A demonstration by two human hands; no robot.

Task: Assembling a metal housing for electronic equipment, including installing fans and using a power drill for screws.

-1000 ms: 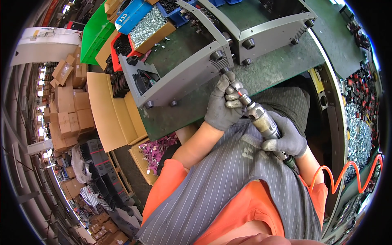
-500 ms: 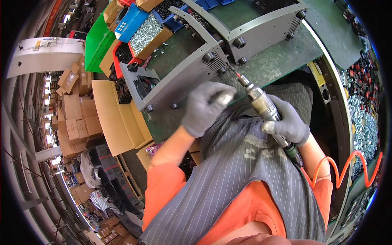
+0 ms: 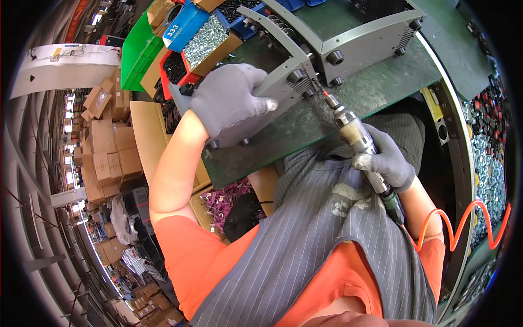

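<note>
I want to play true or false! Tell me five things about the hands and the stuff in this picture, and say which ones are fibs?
1. The right hand holds a power tool. True.
2. Both hands are bare. False: the right hand and the left hand wear grey gloves.
3. Small silver parts lie in an open cardboard box. True.
4. The coiled hose is blue. False: the coiled hose is orange.
5. The green bin is at the lower right. False: the green bin is at the upper left.
</note>
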